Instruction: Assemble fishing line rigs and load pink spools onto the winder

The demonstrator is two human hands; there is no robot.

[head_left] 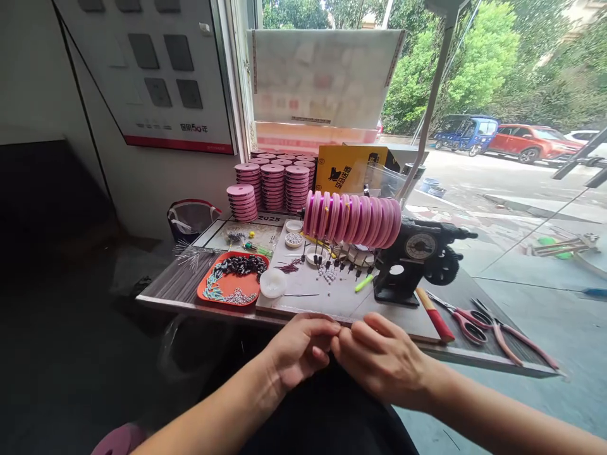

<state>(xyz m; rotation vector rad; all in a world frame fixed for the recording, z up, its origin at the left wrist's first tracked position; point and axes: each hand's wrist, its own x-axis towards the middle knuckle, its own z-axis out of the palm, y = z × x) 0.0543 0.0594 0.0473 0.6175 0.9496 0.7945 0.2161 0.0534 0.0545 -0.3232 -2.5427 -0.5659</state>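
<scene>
My left hand [306, 344] and my right hand [379, 354] meet just in front of the table's near edge. Both are closed, with thumb and fingers pinched together and the fingertips touching or almost touching. Whatever lies between them is too small or too hidden to make out. Beyond them a row of pink spools [353, 218] is mounted on a black winding machine [403, 275]. Black pieces hang below the spools on lines. On the board [303, 306] lie small white beads [329, 273], a thin metal needle-like rod [301, 295] and a bright green stick [364, 283].
An orange tray [202, 292] of black, teal and silvery small parts stands left, beside a round white dish [273, 283]. Scissors [469, 325], pliers [502, 338] and a red-tipped wooden handle [439, 322] lie right. Stacked pink spools [272, 186] and a yellow box [348, 167] stand behind.
</scene>
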